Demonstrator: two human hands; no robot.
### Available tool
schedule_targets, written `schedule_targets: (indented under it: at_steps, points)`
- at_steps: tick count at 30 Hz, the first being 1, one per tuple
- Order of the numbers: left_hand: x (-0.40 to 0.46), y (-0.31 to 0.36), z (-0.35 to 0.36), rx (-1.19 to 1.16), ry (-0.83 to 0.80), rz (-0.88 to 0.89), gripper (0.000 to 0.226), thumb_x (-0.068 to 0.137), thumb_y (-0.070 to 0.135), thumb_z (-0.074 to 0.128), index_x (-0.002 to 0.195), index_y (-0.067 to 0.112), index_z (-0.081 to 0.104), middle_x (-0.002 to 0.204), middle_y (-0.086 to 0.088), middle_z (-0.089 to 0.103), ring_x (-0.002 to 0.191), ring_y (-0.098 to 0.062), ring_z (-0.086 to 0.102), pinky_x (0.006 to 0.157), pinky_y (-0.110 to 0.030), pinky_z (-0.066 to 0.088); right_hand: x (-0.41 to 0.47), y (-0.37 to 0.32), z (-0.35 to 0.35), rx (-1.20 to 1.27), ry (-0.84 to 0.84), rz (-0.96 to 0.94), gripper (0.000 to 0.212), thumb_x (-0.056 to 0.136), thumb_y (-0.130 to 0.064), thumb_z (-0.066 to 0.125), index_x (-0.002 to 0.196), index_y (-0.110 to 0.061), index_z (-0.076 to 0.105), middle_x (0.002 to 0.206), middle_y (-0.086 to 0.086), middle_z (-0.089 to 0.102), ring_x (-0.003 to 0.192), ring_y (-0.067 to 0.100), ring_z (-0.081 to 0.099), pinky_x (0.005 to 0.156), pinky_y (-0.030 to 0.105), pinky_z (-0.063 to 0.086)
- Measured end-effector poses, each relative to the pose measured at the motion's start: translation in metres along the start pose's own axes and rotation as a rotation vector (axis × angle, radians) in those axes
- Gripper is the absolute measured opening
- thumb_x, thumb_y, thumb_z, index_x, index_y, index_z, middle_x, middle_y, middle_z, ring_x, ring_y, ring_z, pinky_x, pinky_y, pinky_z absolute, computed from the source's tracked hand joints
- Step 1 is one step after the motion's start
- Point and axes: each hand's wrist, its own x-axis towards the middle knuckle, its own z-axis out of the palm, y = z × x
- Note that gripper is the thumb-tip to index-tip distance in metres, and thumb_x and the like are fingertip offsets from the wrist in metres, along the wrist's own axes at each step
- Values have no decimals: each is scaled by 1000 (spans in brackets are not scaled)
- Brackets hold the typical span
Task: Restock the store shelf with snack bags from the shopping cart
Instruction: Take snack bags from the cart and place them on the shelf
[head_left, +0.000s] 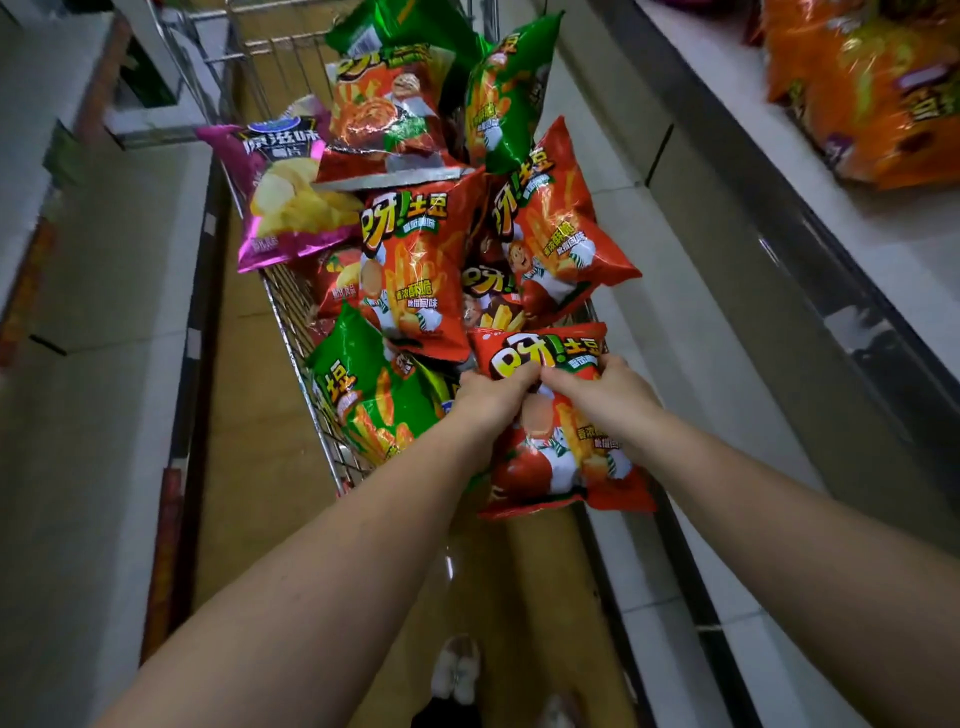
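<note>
Both hands were clamped on the same red snack bag (558, 415) at the near end of the shopping cart (291, 306): the left hand (493, 395) pinched its upper left part and the right hand (597, 395) gripped right next to it, fingers almost touching. Just left of the left hand a green bag (363, 395) sat against the cart's wire side, and beyond both hands more red bags (415, 270) were heaped up, with a purple chip bag (283, 192) hanging over the far-left rim. Off to the right of the right hand, well apart, was the store shelf (883, 234) with orange bags (862, 88) on it.
</note>
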Motion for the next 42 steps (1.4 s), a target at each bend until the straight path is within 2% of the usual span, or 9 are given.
schedule_targets:
  at_steps: [5, 9, 12, 14, 17, 21, 31, 37, 42]
  points:
    - [-16, 14, -12, -160, -130, -14, 56, 77, 46, 72, 114, 6, 60, 101, -10, 70, 86, -24, 68, 74, -32, 56, -3, -11, -15, 185, -82, -22, 64, 72, -53, 68, 122, -17, 49, 96, 1, 66, 81, 19, 66, 69, 32, 53]
    - [-29, 32, -24, -213, -134, 106, 67, 70, 43, 80, 125, 13, 54, 109, -9, 70, 91, -25, 70, 77, -36, 58, -6, -33, -24, 227, -75, -98, 72, 63, -69, 59, 118, -23, 52, 108, 3, 66, 94, 23, 66, 87, 42, 53]
    - [-33, 45, -39, -238, -93, 182, 47, 76, 29, 77, 116, 16, 55, 103, -7, 70, 85, -22, 68, 66, -29, 56, -2, -54, -36, 194, 55, -211, 39, 85, -58, 49, 101, -24, 58, 105, 1, 65, 100, 23, 62, 92, 40, 48]
    - [-31, 49, -48, -240, -46, 223, 48, 75, 29, 78, 114, 20, 52, 104, -6, 68, 87, -22, 68, 70, -31, 56, 3, -68, -47, 75, 222, -310, 31, 92, -44, 48, 109, -20, 60, 108, 2, 64, 106, 24, 58, 89, 32, 44]
    - [-20, 53, -58, -274, 26, 273, 73, 70, 34, 82, 130, 21, 42, 116, -6, 65, 100, -27, 66, 89, -45, 54, 21, -85, -56, -87, 348, -378, 36, 92, -31, 52, 124, -14, 53, 122, 7, 60, 110, 25, 55, 80, 27, 37]
    - [-4, 58, -67, -281, 126, 361, 96, 48, 52, 84, 130, 22, 45, 112, -1, 68, 99, -26, 67, 90, -49, 53, 56, -99, -49, -227, 348, -360, 50, 88, -31, 57, 133, -12, 43, 131, 11, 53, 118, 29, 50, 88, 32, 40]
    - [29, 66, -88, -239, 158, 483, 72, 70, 36, 80, 131, 21, 44, 114, 5, 65, 103, -17, 64, 90, -40, 53, 109, -117, -15, -358, 361, -206, 97, 74, -59, 66, 145, -14, 18, 139, 15, 44, 129, 35, 38, 104, 46, 31]
    - [32, 69, -89, -244, 114, 508, 69, 72, 32, 78, 131, 20, 43, 115, 4, 64, 101, -14, 64, 75, -25, 52, 102, -115, -14, -314, 287, -151, 79, 75, -51, 69, 135, -12, 34, 126, 13, 55, 115, 34, 52, 97, 42, 43]
    - [17, 92, -93, -267, 119, 528, 74, 71, 34, 79, 132, 17, 43, 114, 2, 65, 103, -18, 63, 90, -38, 52, 65, -111, -39, -101, 347, -179, 71, 71, -45, 75, 126, -14, 43, 116, 9, 60, 105, 29, 58, 87, 36, 48]
